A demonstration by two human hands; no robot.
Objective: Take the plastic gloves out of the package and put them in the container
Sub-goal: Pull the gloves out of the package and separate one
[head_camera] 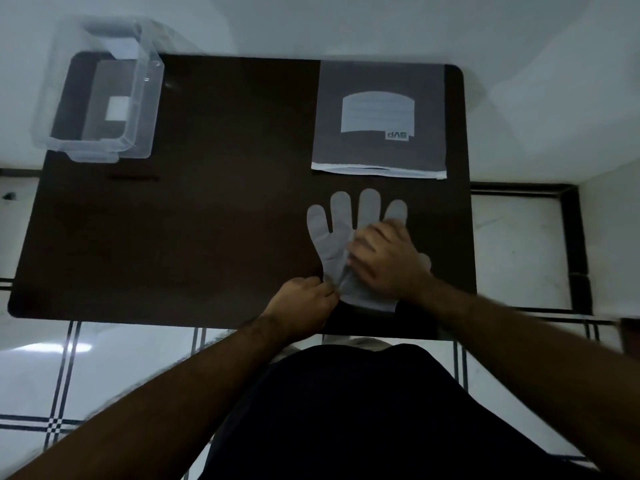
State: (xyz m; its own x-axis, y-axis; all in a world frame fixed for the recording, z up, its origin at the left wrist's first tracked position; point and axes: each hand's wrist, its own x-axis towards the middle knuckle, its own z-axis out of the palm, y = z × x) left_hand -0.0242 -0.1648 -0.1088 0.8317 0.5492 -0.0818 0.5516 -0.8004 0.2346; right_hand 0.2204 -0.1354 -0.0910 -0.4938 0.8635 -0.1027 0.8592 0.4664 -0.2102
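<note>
Your right hand (384, 258) is pressing flat, fingers spread, on the plastic gloves (332, 237) while your left hand (304, 303) is pinching their cuff edge just beside it on the counter (194, 220).

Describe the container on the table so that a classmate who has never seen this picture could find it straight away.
Start with the dark table and go to its far left corner. There stands a box of clear plastic, open at the top, overhanging the table's edge. Unlike the flat grey package at the far right and the thin glove under the hands, it is see-through and has raised walls.
</note>
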